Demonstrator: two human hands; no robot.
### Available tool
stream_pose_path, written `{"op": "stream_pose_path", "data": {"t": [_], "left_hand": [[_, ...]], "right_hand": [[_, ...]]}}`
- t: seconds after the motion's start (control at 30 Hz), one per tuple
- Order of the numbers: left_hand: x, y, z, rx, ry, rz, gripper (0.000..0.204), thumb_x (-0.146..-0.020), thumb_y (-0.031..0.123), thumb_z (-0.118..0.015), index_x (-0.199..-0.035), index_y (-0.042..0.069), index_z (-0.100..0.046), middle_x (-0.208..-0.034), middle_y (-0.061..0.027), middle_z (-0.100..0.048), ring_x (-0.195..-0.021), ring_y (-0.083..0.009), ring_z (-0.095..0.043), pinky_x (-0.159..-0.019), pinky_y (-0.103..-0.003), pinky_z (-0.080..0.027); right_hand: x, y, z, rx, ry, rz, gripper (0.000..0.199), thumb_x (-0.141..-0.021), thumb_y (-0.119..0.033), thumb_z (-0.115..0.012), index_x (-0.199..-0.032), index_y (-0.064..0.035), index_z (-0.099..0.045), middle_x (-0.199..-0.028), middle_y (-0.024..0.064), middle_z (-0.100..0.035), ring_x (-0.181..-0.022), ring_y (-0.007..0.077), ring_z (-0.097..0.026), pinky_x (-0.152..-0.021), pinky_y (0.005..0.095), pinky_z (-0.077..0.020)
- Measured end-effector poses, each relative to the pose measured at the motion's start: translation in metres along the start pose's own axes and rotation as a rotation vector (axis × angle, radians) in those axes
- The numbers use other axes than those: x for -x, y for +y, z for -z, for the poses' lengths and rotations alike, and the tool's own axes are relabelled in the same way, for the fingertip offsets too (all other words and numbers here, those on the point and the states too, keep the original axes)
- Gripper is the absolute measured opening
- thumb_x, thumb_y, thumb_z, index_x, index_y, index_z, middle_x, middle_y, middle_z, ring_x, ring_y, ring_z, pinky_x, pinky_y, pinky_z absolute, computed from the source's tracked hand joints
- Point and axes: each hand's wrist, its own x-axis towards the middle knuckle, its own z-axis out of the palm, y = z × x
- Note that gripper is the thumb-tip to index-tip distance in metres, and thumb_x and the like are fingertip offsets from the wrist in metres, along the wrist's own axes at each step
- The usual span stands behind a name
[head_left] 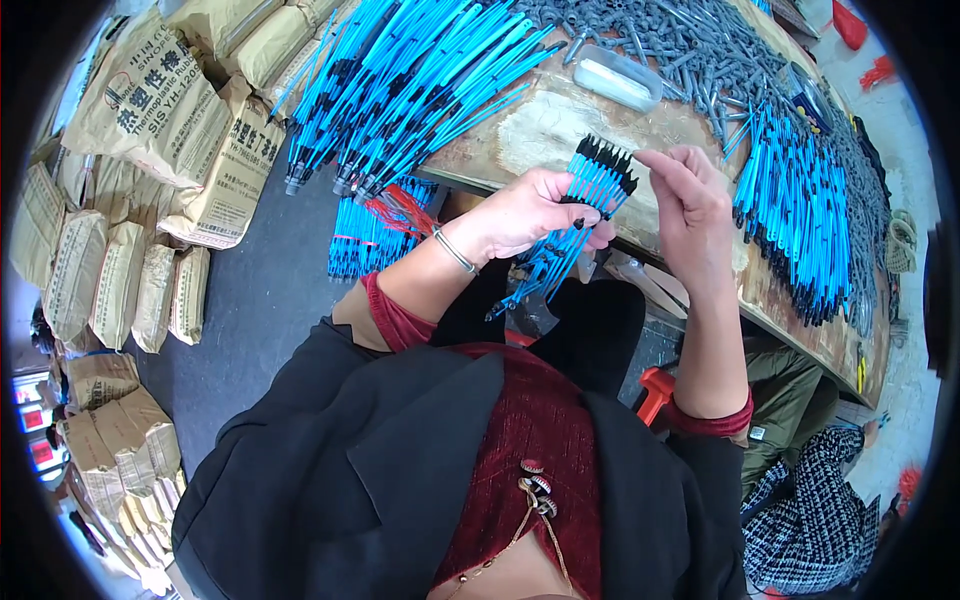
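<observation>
My left hand (540, 208) is closed around a bundle of thin blue sticks (598, 182) with black ends, held over the near edge of the wooden table. The black ends fan out upward, and the other ends hang down below the hand. To the right of the bundle is my right hand (697, 195), its index finger stretched toward the black ends and its other fingers loosely bent. Nothing shows between its finger and thumb. Whether the fingertip touches the black ends I cannot tell.
A large pile of blue sticks (400, 95) overhangs the table's left side; another pile (795, 200) lies at the right. Grey parts (690, 50) heap at the back beside a clear plastic box (617, 78). Tied bundles (365, 235) sit below the table. Paper sacks (150, 110) stack at left.
</observation>
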Motion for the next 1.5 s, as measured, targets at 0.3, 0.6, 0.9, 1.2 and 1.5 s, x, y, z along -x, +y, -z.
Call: {"op": "stream_pose_path", "data": {"t": [0.3,0.6,0.9,1.2,1.5], "left_hand": [[0.001,0.003,-0.002,-0.019,-0.011,0.021,0.024,-0.085,-0.001,-0.053,-0.109,0.001,-0.058,-0.091,-0.0126,-0.065,-0.085,-0.0205,-0.065,-0.077,-0.033,-0.052],[-0.002,0.004,-0.001,-0.081,-0.011,-0.005,0.023,-0.084,-0.002,-0.055,-0.106,0.000,-0.059,-0.090,-0.0121,-0.065,-0.083,-0.0198,-0.064,-0.077,-0.032,-0.052],[0.007,-0.006,0.004,-0.416,0.047,-0.150,0.022,-0.081,-0.002,-0.059,-0.102,0.000,-0.062,-0.088,-0.0089,-0.067,-0.079,-0.0144,-0.063,-0.073,-0.026,-0.051],[0.009,0.004,0.004,-0.638,0.014,-0.314,0.024,-0.076,-0.006,-0.060,-0.099,-0.001,-0.066,-0.098,-0.0109,-0.067,-0.090,-0.0175,-0.064,-0.082,-0.028,-0.049],[0.008,0.000,0.004,-0.645,0.007,-0.311,0.025,-0.075,-0.006,-0.060,-0.099,-0.002,-0.066,-0.098,-0.0110,-0.067,-0.091,-0.0168,-0.064,-0.083,-0.027,-0.048]], "right_hand": [[0.000,0.003,0.000,0.071,0.018,0.097,0.017,-0.080,0.005,-0.056,-0.094,-0.0016,-0.063,-0.077,0.0086,-0.051,-0.071,0.0200,-0.051,-0.063,0.0280,-0.0409],[-0.006,-0.002,0.002,0.019,-0.055,0.051,0.032,-0.080,0.002,-0.054,-0.111,-0.0039,-0.057,-0.096,0.0138,-0.057,-0.089,0.0286,-0.057,-0.077,0.0332,-0.0453],[-0.056,0.090,0.013,0.012,0.052,-0.216,0.037,-0.084,-0.016,-0.057,-0.118,-0.0028,-0.054,-0.115,0.0128,-0.057,-0.105,0.0208,-0.055,-0.087,0.0301,-0.0426],[-0.148,0.172,-0.071,0.626,-0.510,-0.122,0.019,-0.079,-0.023,-0.057,-0.082,-0.0056,-0.065,-0.082,0.0153,-0.064,-0.078,0.0326,-0.062,-0.069,0.0384,-0.0496],[-0.131,0.154,-0.055,0.663,-0.180,-0.117,0.019,-0.079,-0.022,-0.056,-0.085,-0.0073,-0.067,-0.080,0.0163,-0.064,-0.076,0.0325,-0.063,-0.071,0.0393,-0.0504]]}}
